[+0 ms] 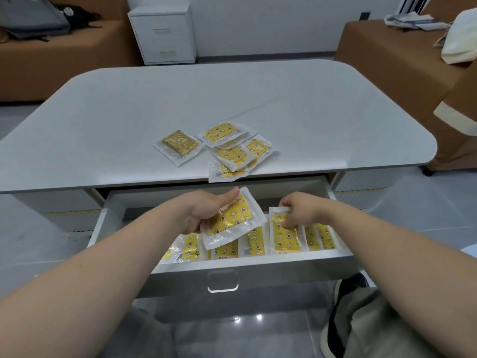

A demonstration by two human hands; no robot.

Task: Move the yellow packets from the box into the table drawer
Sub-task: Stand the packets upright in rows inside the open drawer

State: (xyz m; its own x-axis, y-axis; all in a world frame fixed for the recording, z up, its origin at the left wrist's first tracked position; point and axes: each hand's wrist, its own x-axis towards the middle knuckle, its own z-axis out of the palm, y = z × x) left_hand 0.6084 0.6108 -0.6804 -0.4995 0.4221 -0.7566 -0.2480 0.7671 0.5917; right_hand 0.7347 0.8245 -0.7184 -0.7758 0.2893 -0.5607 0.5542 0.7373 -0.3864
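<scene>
The white table drawer stands pulled out below the grey table. Several yellow packets stand in a row inside it. My left hand grips one yellow packet above the drawer, thumb on its top edge. My right hand pinches the top of an upright packet in the row. Several more packets lie in a loose pile on the tabletop near its front edge, one a little apart to the left. No box is in view.
A white two-drawer cabinet stands behind the table. Brown sofas sit at the back left and right, with bags on them. The drawer's clear handle faces me. My knees are below the drawer.
</scene>
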